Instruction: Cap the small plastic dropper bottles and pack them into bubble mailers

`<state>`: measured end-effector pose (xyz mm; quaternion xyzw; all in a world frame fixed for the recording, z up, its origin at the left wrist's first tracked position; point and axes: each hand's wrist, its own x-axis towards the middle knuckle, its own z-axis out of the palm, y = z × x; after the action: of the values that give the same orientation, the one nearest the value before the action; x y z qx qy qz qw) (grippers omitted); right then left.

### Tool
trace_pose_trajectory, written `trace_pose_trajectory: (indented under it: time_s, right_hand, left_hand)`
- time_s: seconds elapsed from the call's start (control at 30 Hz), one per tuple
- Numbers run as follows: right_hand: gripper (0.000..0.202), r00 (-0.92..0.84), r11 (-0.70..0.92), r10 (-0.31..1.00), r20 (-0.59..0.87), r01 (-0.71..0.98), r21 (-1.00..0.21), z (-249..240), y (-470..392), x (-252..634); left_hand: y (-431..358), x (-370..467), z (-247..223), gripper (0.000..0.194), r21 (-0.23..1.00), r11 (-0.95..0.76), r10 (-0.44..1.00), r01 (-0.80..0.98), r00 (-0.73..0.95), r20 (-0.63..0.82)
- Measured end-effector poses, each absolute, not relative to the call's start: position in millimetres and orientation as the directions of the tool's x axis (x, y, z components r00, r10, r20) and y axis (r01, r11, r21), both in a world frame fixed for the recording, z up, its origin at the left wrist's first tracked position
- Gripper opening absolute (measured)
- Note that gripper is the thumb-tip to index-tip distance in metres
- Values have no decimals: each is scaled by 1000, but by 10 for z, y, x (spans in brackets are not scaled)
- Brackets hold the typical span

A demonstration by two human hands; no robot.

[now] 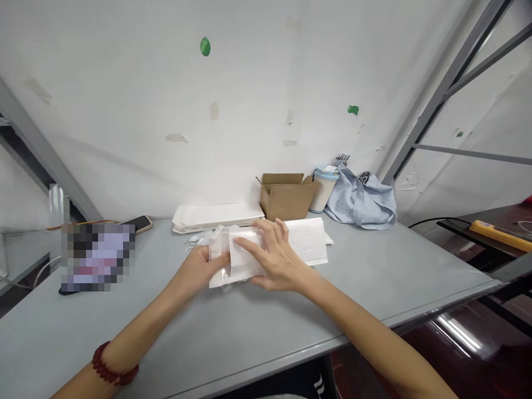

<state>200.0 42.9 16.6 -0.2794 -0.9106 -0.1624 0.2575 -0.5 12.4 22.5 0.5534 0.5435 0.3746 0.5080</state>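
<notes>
A white packet (241,260) with shiny clear plastic about it is held over the table between both hands. My left hand (208,263) grips its left end, thumb on the near face and fingers behind. My right hand (276,257) is curled round its right part, the thumb along the top and the fingers bent over it. A flat white paper sleeve (310,241) lies on the table just behind my right hand. Crumpled clear plastic (203,238) shows behind the packet, partly hidden by it. What the packet contains cannot be made out.
Behind the hands lie a stack of flat white sleeves (220,215), an open cardboard box (288,200), a blue-lidded cup (324,191) and a light blue cloth bag (361,199). To the left are a phone (141,223) and a blurred-out device (97,257) on the grey table (178,343).
</notes>
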Motion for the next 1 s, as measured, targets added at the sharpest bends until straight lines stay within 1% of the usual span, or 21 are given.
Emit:
trace_pose_trajectory:
  time_s: [0.13, 0.27, 0.37, 0.43, 0.47, 0.5, 0.57, 0.63, 0.7, 0.77, 0.83, 0.93, 1.0]
  right_hand:
    - [69, -706, 817, 371, 603, 557, 149, 149, 442, 1994]
    - [50, -662, 831, 324, 676, 541, 132, 150, 508, 2030]
    - [38, -609, 800, 374, 699, 593, 88, 182, 604, 2116]
    - [34, -572, 783, 431, 698, 622, 27, 213, 675, 2193]
    - [33, -551, 773, 459, 697, 635, -8, 228, 706, 2232]
    - [33, -530, 763, 488, 694, 645, -45, 242, 733, 2267]
    - [35, -493, 744, 538, 683, 659, -111, 262, 772, 2323]
    - [36, -469, 730, 574, 671, 665, -160, 273, 790, 2354]
    - [36, -460, 723, 592, 662, 666, -183, 273, 795, 2362]
    - [37, -460, 718, 603, 652, 669, -191, 266, 795, 2356]
    - [38, -468, 711, 613, 636, 678, -186, 256, 792, 2345]
    - [40, -485, 697, 627, 609, 699, -161, 246, 782, 2327]
    - [40, -493, 690, 639, 591, 706, -157, 246, 772, 2316]
  left_hand:
    - [137, -6, 213, 20, 963, 98, 988, 252, 90, -125]
    - [179, -54, 209, 28, 949, 12, 999, 316, 26, -21]
    - [218, -141, 259, 33, 913, -70, 989, 403, -88, 115]
    - [239, -219, 305, 34, 872, -113, 968, 477, -145, 205]
    - [247, -259, 324, 33, 840, -133, 959, 526, -147, 244]
    - [254, -298, 338, 32, 797, -150, 955, 584, -123, 270]
    - [268, -362, 343, 30, 679, -192, 958, 708, -13, 285]
    - [278, -404, 320, 28, 558, -234, 960, 796, 99, 263]
    - [285, -423, 282, 28, 482, -252, 960, 839, 156, 231]
    - [289, -422, 247, 31, 451, -249, 963, 857, 169, 209]
    - [292, -408, 222, 32, 446, -259, 962, 857, 188, 198]
    - [294, -374, 218, 30, 468, -300, 951, 831, 221, 217]
    - [291, -360, 243, 29, 505, -312, 947, 805, 220, 236]
